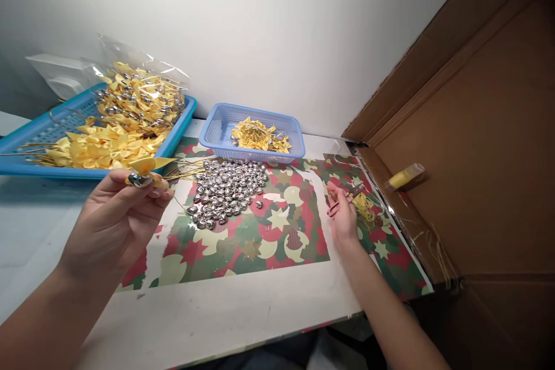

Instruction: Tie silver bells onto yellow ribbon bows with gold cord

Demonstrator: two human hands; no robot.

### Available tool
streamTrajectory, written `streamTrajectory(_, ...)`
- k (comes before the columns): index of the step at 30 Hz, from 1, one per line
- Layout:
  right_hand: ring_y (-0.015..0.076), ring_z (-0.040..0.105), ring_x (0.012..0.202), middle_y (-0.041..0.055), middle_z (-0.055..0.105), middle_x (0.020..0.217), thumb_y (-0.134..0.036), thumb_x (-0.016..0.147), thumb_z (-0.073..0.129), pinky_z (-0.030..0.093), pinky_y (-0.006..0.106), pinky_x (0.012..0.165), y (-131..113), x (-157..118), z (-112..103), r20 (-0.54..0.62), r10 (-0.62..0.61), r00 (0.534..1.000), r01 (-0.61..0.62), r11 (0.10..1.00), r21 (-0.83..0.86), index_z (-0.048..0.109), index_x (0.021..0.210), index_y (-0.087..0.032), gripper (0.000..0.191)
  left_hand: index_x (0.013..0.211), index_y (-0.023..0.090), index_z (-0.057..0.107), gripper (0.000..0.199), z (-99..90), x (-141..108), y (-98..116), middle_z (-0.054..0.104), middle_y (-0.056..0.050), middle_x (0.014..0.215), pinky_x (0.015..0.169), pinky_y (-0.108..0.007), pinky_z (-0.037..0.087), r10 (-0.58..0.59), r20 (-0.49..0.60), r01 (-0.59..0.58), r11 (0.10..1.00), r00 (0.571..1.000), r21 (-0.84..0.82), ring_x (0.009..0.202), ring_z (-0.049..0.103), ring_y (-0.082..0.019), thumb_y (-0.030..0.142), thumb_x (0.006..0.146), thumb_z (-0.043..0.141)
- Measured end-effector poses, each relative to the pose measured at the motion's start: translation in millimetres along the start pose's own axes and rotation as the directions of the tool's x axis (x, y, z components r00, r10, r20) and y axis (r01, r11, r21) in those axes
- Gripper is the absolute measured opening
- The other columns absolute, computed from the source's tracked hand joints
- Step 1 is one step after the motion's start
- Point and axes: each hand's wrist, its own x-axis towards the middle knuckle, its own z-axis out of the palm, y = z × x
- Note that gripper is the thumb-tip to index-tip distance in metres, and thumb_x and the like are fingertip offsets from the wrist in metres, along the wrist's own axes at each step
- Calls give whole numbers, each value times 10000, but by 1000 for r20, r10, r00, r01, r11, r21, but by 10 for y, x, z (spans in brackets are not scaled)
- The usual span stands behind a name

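Mid-assembly, I'd judge: left hand point(115, 217) pinches a small silver bell point(139, 180) w/ yellow ribbon bow point(150, 164) at near left, while right hand point(344, 214) closes on what looks like red-handled scissors point(342, 201) by gold thread point(364, 208) far right, so next needs tool brought to bell.

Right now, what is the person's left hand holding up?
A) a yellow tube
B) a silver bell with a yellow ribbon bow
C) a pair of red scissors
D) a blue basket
B: the left hand pinches a silver bell with a yellow ribbon bow at its fingertips, raised in front of the big blue tray.
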Motion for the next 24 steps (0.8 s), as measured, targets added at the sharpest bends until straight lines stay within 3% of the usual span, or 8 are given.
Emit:
streamTrajectory(2,175,655,935,71,685,1118,-606,838,512,517,321,846,-37,-114,56,21,-3,1000,3,1000,30,679,861,-209,430,616,201,585,339,-6,-9,-16,655,48,547,520,-193,496,3,24,-4,1000,1000,16,533,555,-91,87,487,877)
streamTrajectory(5,183,663,840,97,709,958,-603,899,413,519,303,720,-53,-186,242,308,36,951,8,990,-140,687,887,-183,501,631,193,586,304,-22,-4,-37,663,45,551,560,-193,516,9,48,-11,998,999,54,537,574,-87,100,533,858)
streamTrajectory(8,176,591,639,55,646,693,-539,924,379,481,304,621,-44,-121,310,257,-15,966,127,896,-426,656,867,-170,465,641,186,570,292,-34,11,-44,669,44,552,564,-180,517,-2,42,-2,997,999,82,529,582,-80,88,565,835)
streamTrajectory(11,250,587,854,105,661,917,-371,845,547,464,394,790,-32,-31,215,165,-96,982,175,801,-573,629,989,-176,255,642,187,565,300,-27,-3,-37,664,43,545,558,-168,516,-51,12,49,994,999,101,537,590,-82,76,541,825)
streamTrajectory(14,310,532,1036,151,622,1100,-247,832,513,410,468,910,-9,16,101,160,-145,976,215,716,-665,625,1056,-170,262,619,184,579,311,7,-56,-29,675,24,565,542,-158,512,-104,-5,103,988,995,119,530,582,-80,84,474,835)
streamTrajectory(21,375,458,1141,162,575,1192,-283,798,597,354,566,982,-53,-18,132,202,-220,954,293,565,-771,680,969,-175,219,607,177,597,285,170,-188,-66,619,35,574,528,-161,487,-196,70,164,931,978,327,551,581,-86,157,469,846)
streamTrajectory(22,371,455,1160,147,572,1217,-280,781,628,352,565,990,-103,-75,191,209,-234,949,308,569,-762,678,981,-193,224,610,177,597,278,207,-206,-76,605,39,576,514,-164,477,-203,103,153,919,974,364,545,572,-86,178,484,845)
streamTrajectory(24,303,517,1115,103,612,1154,-307,792,656,412,475,975,-231,-240,357,347,-241,906,409,705,-580,663,1003,-223,227,624,179,600,256,294,-249,-95,588,37,573,478,-179,453,-220,196,108,881,956,461,521,551,-91,224,531,834)
